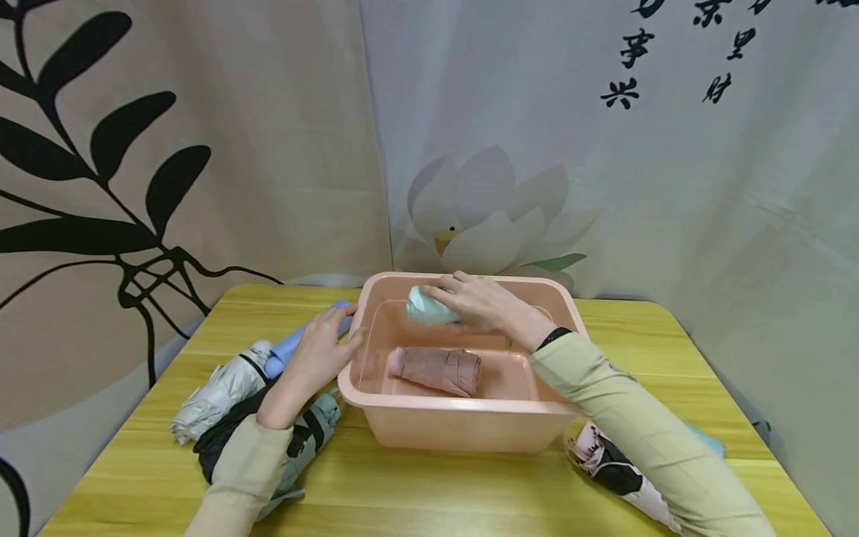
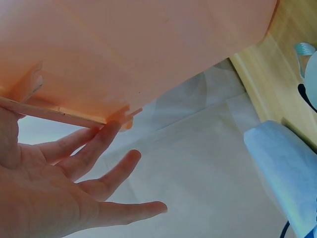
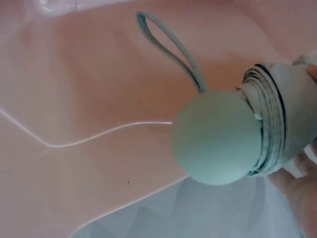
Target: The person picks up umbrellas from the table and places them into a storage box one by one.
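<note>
Grasping the mint umbrella (image 1: pixel 429 307), the right hand (image 1: pixel 479 302) has it over the far half of the tub (image 1: pixel 463 429); whether it touches the wall cannot be determined. The right wrist view shows its round cap and strap loop. The left hand (image 1: pixel 322 350), released, is at the tub's left rim, fingers extended, fingertips touching the rim's underside. The brown umbrella (image 1: pixel 436 369) lies crosswise on the tub floor, nearer. On the desk (image 1: pixel 429 492), left of the tub: blue umbrella (image 1: pixel 288 350) farthest, then white (image 1: pixel 221 391), black (image 1: pixel 224 432) and green (image 1: pixel 325 418) umbrellas, close together. At near right, the patterned umbrella (image 1: pixel 617 466) lies partly behind the right sleeve (image 1: pixel 661 440).
</note>
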Action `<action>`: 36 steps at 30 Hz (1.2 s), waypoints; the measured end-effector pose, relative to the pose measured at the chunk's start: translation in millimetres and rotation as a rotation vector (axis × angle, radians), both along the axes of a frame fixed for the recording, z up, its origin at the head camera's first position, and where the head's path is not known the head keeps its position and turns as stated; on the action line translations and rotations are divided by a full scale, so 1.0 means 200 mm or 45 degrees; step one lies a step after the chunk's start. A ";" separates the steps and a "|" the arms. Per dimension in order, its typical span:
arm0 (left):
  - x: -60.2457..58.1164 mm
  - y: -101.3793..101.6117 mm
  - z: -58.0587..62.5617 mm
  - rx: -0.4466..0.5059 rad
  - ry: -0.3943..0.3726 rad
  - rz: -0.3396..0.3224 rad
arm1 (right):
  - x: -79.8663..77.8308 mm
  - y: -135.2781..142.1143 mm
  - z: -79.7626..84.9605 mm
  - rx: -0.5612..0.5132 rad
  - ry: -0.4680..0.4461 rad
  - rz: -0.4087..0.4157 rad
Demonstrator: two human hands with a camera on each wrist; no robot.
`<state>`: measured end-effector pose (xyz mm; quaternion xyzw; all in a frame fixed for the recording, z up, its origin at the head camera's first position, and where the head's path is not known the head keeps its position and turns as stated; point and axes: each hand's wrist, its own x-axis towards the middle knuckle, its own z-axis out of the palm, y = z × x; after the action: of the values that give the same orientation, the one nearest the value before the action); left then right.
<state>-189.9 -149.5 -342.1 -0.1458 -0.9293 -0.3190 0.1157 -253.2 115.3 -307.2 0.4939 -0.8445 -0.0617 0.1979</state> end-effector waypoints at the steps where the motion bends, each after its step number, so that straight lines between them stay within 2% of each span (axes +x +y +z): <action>1: 0.00 0.00 0.00 0.000 -0.005 0.004 | 0.00 0.00 -0.01 0.003 0.010 0.006; 6: 0.00 0.00 0.00 -0.004 -0.033 0.013 | -0.01 -0.02 -0.04 0.014 0.037 0.024; 14: 0.00 0.00 0.01 -0.004 -0.028 0.016 | -0.02 -0.05 -0.10 0.078 -0.049 -0.006; 20: 0.00 0.00 0.00 -0.009 -0.027 0.025 | -0.03 -0.05 -0.14 0.105 -0.063 0.005; 30: 0.00 0.01 0.00 0.001 -0.044 0.031 | -0.04 -0.07 -0.16 0.099 -0.051 0.040; 36: 0.00 0.01 0.00 -0.004 -0.034 0.027 | -0.04 -0.09 -0.18 0.144 -0.061 0.008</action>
<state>-190.3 -147.7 -342.1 -0.1319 -0.9328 -0.3182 0.1064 -260.2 98.1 -343.8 0.5083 -0.8425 -0.0968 0.1497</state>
